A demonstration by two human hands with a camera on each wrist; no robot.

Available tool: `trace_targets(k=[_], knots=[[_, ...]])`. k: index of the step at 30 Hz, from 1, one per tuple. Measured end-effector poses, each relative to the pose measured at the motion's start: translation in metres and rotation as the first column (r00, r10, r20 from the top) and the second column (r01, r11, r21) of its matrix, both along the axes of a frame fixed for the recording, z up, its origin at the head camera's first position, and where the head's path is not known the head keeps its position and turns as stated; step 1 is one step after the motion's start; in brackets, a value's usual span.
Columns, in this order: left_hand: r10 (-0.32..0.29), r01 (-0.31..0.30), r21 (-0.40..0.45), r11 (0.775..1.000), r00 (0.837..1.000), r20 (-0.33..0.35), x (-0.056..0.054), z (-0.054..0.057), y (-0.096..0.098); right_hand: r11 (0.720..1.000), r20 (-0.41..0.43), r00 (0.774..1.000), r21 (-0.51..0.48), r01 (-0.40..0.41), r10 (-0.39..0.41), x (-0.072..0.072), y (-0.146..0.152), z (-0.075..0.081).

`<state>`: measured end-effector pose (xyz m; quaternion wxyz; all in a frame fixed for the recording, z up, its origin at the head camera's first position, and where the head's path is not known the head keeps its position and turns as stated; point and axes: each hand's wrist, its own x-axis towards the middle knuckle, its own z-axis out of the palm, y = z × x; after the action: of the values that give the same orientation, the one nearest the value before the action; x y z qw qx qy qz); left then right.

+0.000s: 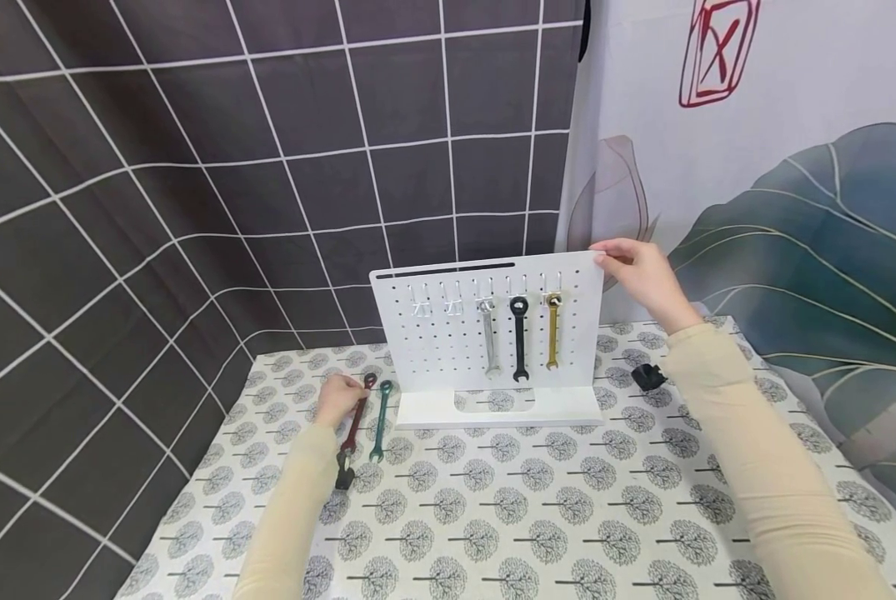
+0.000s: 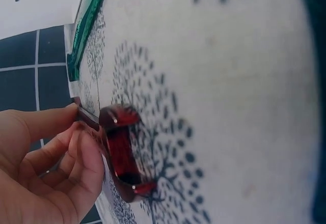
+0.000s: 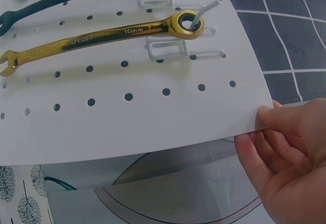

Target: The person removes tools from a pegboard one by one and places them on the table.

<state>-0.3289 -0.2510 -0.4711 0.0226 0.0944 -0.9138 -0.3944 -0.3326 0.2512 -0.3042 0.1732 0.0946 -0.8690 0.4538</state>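
On tablecloth [image 1: 568,500], red wrench [image 1: 353,429] lengthwise, ring end toward pegboard [image 1: 448,333], L hand [image 1: 337,400] pinching.

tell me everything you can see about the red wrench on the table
The red wrench is a slim combination wrench with a glossy, dark red metallic finish. Its ring end points toward the pegboard; its open-jawed end, which looks darker, points back toward the person. It lies on the tree-print tablecloth, just left of a green wrench and nearly parallel to it. The left hand pinches it between thumb and fingers, and the left wrist view shows the red open end close up against the cloth.
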Motion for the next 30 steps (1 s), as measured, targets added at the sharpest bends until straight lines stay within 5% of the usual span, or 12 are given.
trace_targets(k=[10, 19, 30], knots=[[-0.06, 0.063, 0.041, 0.997, 0.995, -0.079, 0.002, 0.009, 0.004, 1.0, 0.018, 1.0, -0.012, 0.001, -0.001, 0.0, 0.0, 0.0], [-0.129, 0.144, 0.075, 0.987, 0.976, -0.177, 0.001, 0.033, 0.014, 1.0, 0.02, 1.0, -0.013, 0.0, 0.0, 0.0, 0.0, 0.002], [-0.258, 0.332, 0.238, 0.913, 0.92, -0.296, 0.01, 0.061, 0.048, 1.0, 0.023, 1.0, -0.022, -0.006, 0.006, 0.0, 0.0, 0.002]])
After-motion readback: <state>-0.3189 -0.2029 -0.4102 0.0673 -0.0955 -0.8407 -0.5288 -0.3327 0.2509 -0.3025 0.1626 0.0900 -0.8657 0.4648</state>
